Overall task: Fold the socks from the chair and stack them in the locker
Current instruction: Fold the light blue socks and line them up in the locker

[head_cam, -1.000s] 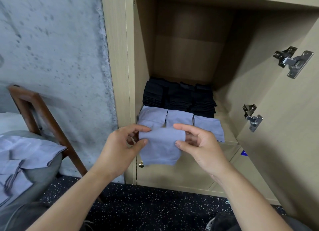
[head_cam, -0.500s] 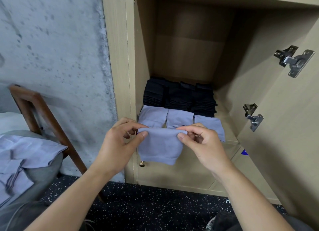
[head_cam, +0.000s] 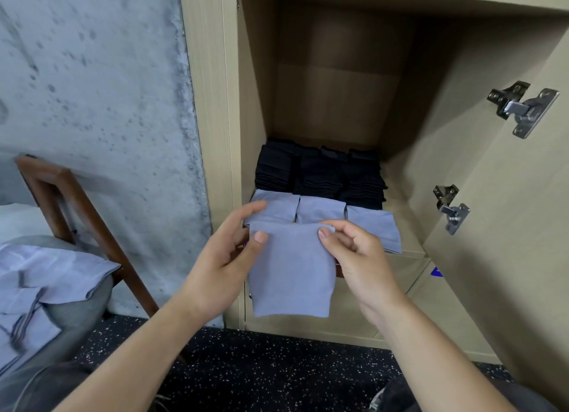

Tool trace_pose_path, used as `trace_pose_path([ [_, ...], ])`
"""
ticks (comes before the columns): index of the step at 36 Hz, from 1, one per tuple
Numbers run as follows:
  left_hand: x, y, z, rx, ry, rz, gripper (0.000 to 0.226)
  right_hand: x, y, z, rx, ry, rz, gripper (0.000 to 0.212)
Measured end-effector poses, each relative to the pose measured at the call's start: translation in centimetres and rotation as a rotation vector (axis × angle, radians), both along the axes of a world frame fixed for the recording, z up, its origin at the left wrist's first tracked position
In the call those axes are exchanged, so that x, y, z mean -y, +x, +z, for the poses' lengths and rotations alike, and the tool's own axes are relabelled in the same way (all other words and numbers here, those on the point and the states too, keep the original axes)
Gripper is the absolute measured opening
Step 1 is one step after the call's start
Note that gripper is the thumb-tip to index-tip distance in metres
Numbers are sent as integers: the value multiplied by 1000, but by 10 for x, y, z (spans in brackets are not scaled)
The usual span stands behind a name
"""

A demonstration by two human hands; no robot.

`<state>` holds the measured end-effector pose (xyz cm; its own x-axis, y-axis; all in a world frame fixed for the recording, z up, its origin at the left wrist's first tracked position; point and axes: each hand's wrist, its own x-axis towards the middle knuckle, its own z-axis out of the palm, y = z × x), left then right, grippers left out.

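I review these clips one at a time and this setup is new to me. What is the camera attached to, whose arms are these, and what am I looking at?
There is no robot here: the camera sits on a person's head and looks down at their own bare arms. The left hand and the right hand each pinch the top edge of a folded light-blue sock, which hangs in front of an open wooden locker. On the locker shelf lie three folded blue socks in a row, with stacks of black socks behind them. At the left stands a chair with more unfolded blue socks waiting.
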<state>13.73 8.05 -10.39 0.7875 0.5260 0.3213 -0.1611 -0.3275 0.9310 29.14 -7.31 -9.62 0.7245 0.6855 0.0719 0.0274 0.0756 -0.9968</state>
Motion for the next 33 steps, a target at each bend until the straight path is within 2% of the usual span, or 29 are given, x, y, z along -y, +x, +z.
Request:
trace_pose_path([
  [5, 5, -2, 0, -97, 56, -112, 52, -4, -3, -1, -79, 15, -41, 13],
  [9, 6, -3, -2, -144, -35, -187, 58, -5, -2, -1, -123, 23, -71, 13],
  [14, 4, -1, -7, -180, -100, -162, 65, -5, 1, 0, -142, 18, -108, 14],
  [18, 2, 1, -9, -162, -131, -131, 66, -6, 1, 2, -83, 5, -90, 15],
  [22, -4, 5, -8, -114, -153, -58, 64, -5, 0, 4, -46, 12, -9, 36],
  [26, -16, 11, -5, -90, -185, -58, 64, -7, -1, 8, -17, -17, 96, 41],
  [33, -40, 31, -1, -117, -187, -48, 64, -22, 13, 2, 113, -115, 65, 54],
])
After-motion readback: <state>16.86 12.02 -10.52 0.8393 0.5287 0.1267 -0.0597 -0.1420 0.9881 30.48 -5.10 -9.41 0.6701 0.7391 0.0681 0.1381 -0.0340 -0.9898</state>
